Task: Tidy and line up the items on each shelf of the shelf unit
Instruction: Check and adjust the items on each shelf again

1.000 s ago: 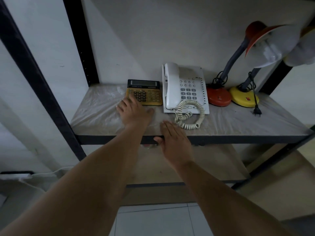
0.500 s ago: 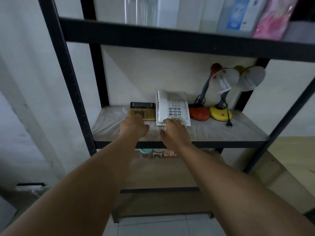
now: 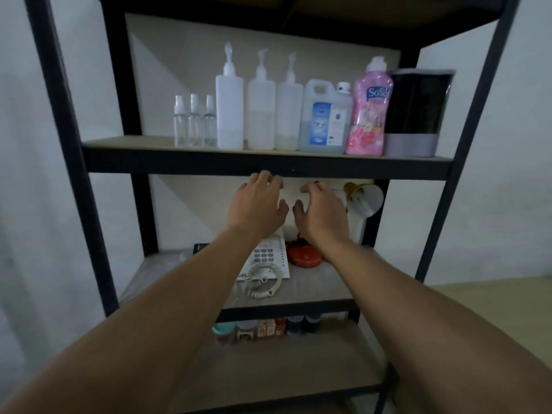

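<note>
A black-framed shelf unit (image 3: pixel 263 165) stands before me. Its upper shelf holds a row: three small spray bottles (image 3: pixel 194 122), three tall pump bottles (image 3: pixel 229 110), a jug with a blue label (image 3: pixel 325 119), a pink bottle (image 3: pixel 370 112) and a black container (image 3: pixel 416 112). On the middle shelf lie a white telephone (image 3: pixel 267 261) with its coiled cord, an orange lamp base (image 3: pixel 305 256) and a lamp shade (image 3: pixel 364 198). My left hand (image 3: pixel 257 206) and my right hand (image 3: pixel 322 213) hover side by side just under the upper shelf's front edge, fingers loosely bent, holding nothing.
The lower shelf carries several small jars and boxes (image 3: pixel 265 328) at its back. A dark calculator corner (image 3: pixel 199 248) peeks out left of my left arm. White walls flank the unit; a pale floor (image 3: pixel 493 291) shows at the right.
Both hands have lifted off the middle shelf, away from the calculator and telephone, up to the upper shelf's edge. The view has tilted up and pulled back, revealing the bottle row.
</note>
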The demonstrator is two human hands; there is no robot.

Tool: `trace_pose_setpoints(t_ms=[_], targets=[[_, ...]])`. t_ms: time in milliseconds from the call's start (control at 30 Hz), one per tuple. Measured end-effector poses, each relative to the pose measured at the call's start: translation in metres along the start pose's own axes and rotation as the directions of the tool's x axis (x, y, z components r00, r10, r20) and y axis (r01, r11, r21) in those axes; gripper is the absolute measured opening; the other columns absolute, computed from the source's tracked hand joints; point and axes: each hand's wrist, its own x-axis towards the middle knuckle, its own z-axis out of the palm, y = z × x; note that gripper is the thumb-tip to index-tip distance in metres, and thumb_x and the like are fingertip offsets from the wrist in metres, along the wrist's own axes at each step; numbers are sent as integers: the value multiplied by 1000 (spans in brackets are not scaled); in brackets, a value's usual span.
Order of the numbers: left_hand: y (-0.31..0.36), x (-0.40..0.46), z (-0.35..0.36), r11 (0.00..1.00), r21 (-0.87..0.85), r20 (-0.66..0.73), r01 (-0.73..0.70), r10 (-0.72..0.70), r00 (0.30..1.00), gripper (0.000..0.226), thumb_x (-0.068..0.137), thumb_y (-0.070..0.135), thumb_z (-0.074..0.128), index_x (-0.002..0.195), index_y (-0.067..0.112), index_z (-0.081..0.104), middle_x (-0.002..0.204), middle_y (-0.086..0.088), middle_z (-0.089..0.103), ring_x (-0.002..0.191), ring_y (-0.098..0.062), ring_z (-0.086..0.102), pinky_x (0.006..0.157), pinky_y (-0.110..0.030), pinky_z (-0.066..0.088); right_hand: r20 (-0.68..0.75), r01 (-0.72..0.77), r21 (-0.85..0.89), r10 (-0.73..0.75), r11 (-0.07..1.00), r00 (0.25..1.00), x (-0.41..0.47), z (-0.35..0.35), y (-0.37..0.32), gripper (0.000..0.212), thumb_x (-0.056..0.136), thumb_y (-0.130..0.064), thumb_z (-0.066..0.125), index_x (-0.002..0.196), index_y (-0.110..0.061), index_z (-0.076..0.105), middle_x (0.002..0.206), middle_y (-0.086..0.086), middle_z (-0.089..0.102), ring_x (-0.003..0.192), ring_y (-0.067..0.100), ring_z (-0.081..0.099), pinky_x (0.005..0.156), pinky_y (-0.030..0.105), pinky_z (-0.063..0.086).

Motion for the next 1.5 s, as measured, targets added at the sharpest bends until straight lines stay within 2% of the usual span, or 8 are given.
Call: trace_pose_setpoints(t_ms=[367,567,833,1000,1100,1267,1400,1500], targets=[[65,100,46,998,53,-117,-19,25,993,50,95,39,53,140,15,48,138,-8,52,127,-27,48,110,-39,35,-113,57,-85,-67,995,991,78,-69,93,32,94,-26,61,124,-14,61,121,5,56,109,26,56,90,42,48],[75,124,77,995,94,-98,-32,41,994,40,101,49,38,119,21,61,116,-1,61,110,-22,56,99,-39,39,-169,36,-100,-52,994,984,103,-85,134,33,95,-26,61,126,-15,59,125,4,54,111,23,54,88,43,53],[81,133,97,972,236,-208,-11,61,976,42,98,53,34,100,19,59,97,-2,62,91,-25,56,84,-43,40,-175,33,-78,-46,996,983,124,-86,172,29,96,-28,60,123,-16,60,118,2,56,107,19,55,88,42,53],[84,148,102,964,266,-260,-18,89,961,44,97,48,35,88,13,60,84,-6,62,77,-27,54,72,-40,42,-157,90,-42,-96,995,983,141,-83,197,13,95,-30,60,98,-18,64,91,-3,62,86,17,58,79,45,54],[85,150,105,961,275,-285,-15,96,954,42,96,47,37,86,13,58,82,-6,61,73,-26,54,68,-38,42,-109,127,-30,-130,991,986,147,-82,209,18,94,-36,59,86,-22,64,81,-6,61,79,15,56,77,43,54],[89,153,105,962,273,-311,-11,99,945,40,92,47,38,83,12,56,78,-6,60,69,-25,52,66,-35,41,-166,126,-34,-130,991,978,165,-98,228,24,95,-35,60,111,-19,64,107,-1,64,102,18,57,84,40,53],[98,157,108,970,243,-342,24,62,938,37,92,45,41,77,13,54,74,-4,56,68,-24,50,65,-35,42,-291,75,-109,-104,991,951,186,-121,243,49,88,-28,70,132,-17,52,131,7,54,121,25,50,98,39,47],[99,159,110,969,244,-353,43,47,934,37,92,45,42,76,14,53,72,-2,54,66,-21,46,64,-35,41,-243,84,-245,-145,966,959,209,-143,244,70,81,-28,76,140,-15,42,141,12,45,130,31,44,106,45,42]])
